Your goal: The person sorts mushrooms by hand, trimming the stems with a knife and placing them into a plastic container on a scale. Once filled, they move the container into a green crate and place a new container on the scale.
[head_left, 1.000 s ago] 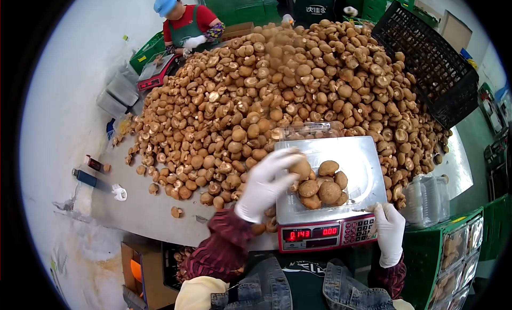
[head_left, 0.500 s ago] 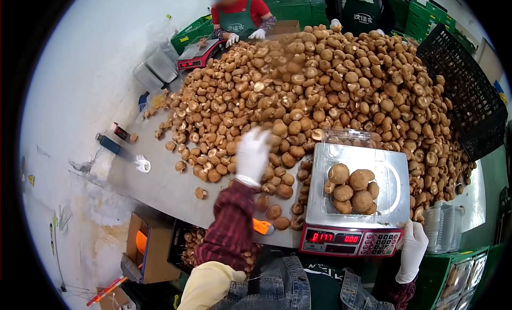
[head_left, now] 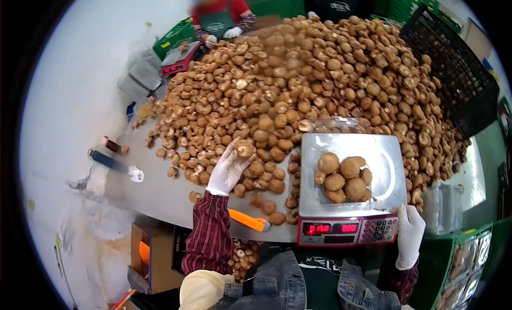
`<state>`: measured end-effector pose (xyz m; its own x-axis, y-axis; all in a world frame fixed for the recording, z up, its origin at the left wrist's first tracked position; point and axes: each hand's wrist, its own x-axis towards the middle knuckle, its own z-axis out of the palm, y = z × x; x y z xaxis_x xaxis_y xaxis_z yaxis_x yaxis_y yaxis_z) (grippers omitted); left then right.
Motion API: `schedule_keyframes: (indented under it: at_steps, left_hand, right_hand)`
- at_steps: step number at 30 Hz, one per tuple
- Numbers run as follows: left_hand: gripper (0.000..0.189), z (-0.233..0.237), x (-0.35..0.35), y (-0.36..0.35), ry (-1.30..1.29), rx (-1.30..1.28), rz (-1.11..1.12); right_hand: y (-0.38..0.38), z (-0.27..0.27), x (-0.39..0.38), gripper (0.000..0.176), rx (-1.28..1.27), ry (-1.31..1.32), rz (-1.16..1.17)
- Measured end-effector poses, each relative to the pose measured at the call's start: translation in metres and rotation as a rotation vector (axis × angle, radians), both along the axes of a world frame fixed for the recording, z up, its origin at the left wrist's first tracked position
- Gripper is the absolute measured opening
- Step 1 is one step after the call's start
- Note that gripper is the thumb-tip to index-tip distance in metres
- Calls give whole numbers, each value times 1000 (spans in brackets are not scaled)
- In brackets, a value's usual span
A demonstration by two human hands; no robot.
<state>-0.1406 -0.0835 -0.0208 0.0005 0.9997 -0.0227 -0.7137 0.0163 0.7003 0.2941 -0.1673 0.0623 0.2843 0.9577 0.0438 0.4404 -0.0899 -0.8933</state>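
Gloved in white, my left hand [head_left: 229, 168] holds a mushroom [head_left: 245, 148] between thumb and fingers at the near edge of the big mushroom pile [head_left: 330, 70]. My right hand [head_left: 410, 230], also gloved, rests at the right front corner of the red and silver scale [head_left: 392, 195], its fingers closed near the edge; whether it grips anything is hidden. Several mushrooms [head_left: 356, 189] sit in a clear tray on the scale plate. Red digits show on the display [head_left: 325, 228]. An orange-handled tool [head_left: 248, 220] lies on the table left of the scale.
Stacked clear trays [head_left: 444, 206] stand right of the scale. A black crate [head_left: 453, 70] leans at the back right. Two co-workers stand across the pile, one by another red scale [head_left: 181, 59]. Small bottles [head_left: 101, 158] and a white item [head_left: 136, 174] lie left.
My left hand has turned palm up and now clearly holds a mushroom. The display reading has dropped from 0.177 to 0.150. The camera view has shifted slightly; my right hand stays at the scale corner.
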Motion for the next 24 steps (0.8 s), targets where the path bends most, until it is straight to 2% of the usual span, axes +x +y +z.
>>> schedule_keyframes:
  at_steps: [1,2,3,5,7,10,11,15,17,19,20,22,24]
  left_hand:
    - [46,-2,10,3,-14,28,-30]
    - [42,0,39,7,213,70,-27]
    - [39,24,57,8,459,140,4]
    - [33,66,109,0,720,156,40]
    - [31,76,146,-1,991,350,84]
    - [36,97,195,2,1400,925,211]
    - [34,104,210,3,1478,1036,205]
    - [21,77,250,19,1804,1088,-41]
    - [22,69,250,21,1835,1096,-101]
    - [25,85,239,15,1548,1138,47]
    - [27,95,226,11,1500,1036,65]
    - [25,103,197,8,1488,883,273]
    - [23,100,167,0,1374,594,391]
  right_hand:
    - [0,4,0,21,-30,-35,3]
    - [-7,6,5,21,-18,-58,3]
    - [-3,3,2,20,14,-63,34]
    - [-5,0,4,21,-36,13,9]
    - [-7,-7,8,20,-51,70,-5]
    - [-10,-6,11,20,-71,87,-17]
    - [-10,-6,11,21,-64,71,-19]
    - [-12,-10,15,23,-51,23,-19]
    - [-13,-11,17,21,-64,52,-18]
    - [-12,-12,17,21,-58,47,-30]
    - [-11,-13,17,21,-57,50,-25]
    - [-7,-15,15,24,-62,54,-24]
    - [-1,-19,13,24,-60,66,-17]
